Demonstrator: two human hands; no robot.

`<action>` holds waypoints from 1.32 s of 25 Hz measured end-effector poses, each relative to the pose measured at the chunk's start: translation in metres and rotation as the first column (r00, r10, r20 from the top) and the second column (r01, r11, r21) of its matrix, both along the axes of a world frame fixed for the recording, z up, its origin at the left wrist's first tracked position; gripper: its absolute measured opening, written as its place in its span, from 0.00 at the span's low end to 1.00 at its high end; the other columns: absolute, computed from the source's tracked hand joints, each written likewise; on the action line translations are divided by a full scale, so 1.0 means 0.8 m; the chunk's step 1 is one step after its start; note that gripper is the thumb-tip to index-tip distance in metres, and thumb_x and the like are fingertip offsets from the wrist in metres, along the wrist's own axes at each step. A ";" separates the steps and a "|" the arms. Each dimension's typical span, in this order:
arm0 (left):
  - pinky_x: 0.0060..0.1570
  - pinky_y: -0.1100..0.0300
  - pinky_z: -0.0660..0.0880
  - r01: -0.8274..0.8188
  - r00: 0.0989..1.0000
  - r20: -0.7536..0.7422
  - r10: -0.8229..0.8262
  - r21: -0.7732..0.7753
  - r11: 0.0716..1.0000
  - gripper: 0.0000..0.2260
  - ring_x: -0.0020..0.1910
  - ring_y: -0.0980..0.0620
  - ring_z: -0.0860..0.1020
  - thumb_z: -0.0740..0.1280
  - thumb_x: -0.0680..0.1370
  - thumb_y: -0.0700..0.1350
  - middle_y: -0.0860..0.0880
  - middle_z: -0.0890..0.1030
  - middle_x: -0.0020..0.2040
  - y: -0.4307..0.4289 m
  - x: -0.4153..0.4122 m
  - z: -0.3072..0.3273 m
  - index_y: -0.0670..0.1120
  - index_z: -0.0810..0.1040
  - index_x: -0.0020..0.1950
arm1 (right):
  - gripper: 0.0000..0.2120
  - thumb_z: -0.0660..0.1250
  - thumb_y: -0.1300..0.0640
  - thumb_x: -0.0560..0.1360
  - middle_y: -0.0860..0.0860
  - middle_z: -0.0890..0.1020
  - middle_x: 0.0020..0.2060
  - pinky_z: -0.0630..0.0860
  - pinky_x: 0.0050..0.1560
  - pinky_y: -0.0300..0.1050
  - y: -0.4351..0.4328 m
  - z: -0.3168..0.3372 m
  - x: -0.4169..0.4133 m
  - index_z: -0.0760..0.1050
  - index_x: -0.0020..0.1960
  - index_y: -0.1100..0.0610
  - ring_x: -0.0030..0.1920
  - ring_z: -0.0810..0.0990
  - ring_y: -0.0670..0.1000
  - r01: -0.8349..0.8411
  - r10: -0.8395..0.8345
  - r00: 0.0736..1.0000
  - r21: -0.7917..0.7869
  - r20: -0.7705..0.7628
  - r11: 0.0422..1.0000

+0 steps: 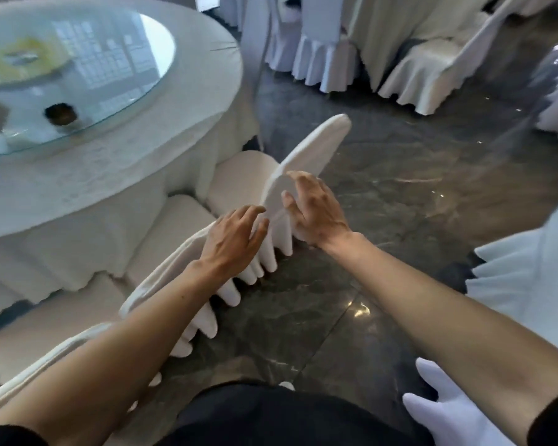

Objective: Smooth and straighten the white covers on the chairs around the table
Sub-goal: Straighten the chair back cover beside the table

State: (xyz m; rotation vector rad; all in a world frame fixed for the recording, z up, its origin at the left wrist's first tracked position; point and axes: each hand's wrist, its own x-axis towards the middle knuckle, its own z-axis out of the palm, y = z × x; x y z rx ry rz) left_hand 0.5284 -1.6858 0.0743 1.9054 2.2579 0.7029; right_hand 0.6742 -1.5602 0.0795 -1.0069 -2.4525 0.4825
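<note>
Head view: 2 white chair covers stand side by side at the round table [116,175], backs toward the camera. The near cover [171,268] lies wrinkled and slack along its top edge. The far cover [316,140] looks smoother and is pulled tight over a rounded chair back. Both end in a pleated skirt [268,255] that hangs in even folds to the dark stone floor [400,194].

The left hand [232,239] rests on the top of the near cover, fingers spread and only lightly bent, gripping nothing. The right hand [316,214] is wide open against the back of the far cover, near its edge, fingers straight and apart.

A glass turntable [120,59] sits on the white tablecloth. More covered chairs [432,75] stand further off.
</note>
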 end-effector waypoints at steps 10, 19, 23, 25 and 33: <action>0.61 0.49 0.70 0.190 0.982 -0.031 -0.188 0.116 0.975 0.16 0.60 0.47 0.75 0.55 0.83 0.52 0.48 0.78 0.63 0.314 0.049 -0.010 0.48 0.74 0.64 | 0.24 0.53 0.47 0.81 0.58 0.72 0.67 0.66 0.68 0.55 0.262 -0.003 0.087 0.65 0.71 0.60 0.68 0.69 0.58 0.208 -0.209 0.978 0.078 0.001 0.975; 0.60 0.50 0.68 0.083 0.997 -0.007 -0.083 0.106 0.991 0.18 0.62 0.46 0.75 0.53 0.82 0.54 0.47 0.78 0.62 0.589 -0.016 0.006 0.47 0.75 0.63 | 0.23 0.54 0.48 0.81 0.59 0.74 0.65 0.66 0.67 0.53 0.544 0.013 0.017 0.68 0.69 0.62 0.66 0.72 0.58 0.127 -0.128 0.992 0.142 0.001 0.982; 0.58 0.50 0.70 0.090 0.995 -0.053 -0.085 0.094 0.992 0.17 0.59 0.46 0.76 0.53 0.82 0.54 0.48 0.79 0.61 0.698 -0.025 -0.006 0.47 0.74 0.62 | 0.25 0.51 0.46 0.80 0.58 0.75 0.65 0.66 0.66 0.53 0.657 -0.004 0.001 0.68 0.69 0.62 0.65 0.72 0.58 0.095 -0.096 0.995 0.117 0.006 0.989; 0.57 0.50 0.71 0.072 0.996 -0.063 -0.067 0.093 0.993 0.16 0.59 0.46 0.76 0.54 0.83 0.54 0.48 0.79 0.61 0.761 -0.028 -0.018 0.47 0.74 0.62 | 0.25 0.52 0.47 0.80 0.59 0.75 0.65 0.67 0.67 0.53 0.724 -0.014 -0.005 0.68 0.69 0.62 0.65 0.72 0.58 0.079 -0.079 0.997 0.121 -0.005 0.990; 0.59 0.51 0.70 -0.120 0.989 -0.076 0.125 0.066 0.991 0.16 0.60 0.47 0.76 0.55 0.82 0.53 0.48 0.78 0.61 1.031 -0.025 -0.021 0.48 0.74 0.63 | 0.23 0.55 0.48 0.81 0.59 0.75 0.65 0.66 0.67 0.53 1.032 -0.019 -0.021 0.68 0.69 0.62 0.65 0.73 0.59 -0.122 0.122 0.992 0.109 0.002 0.987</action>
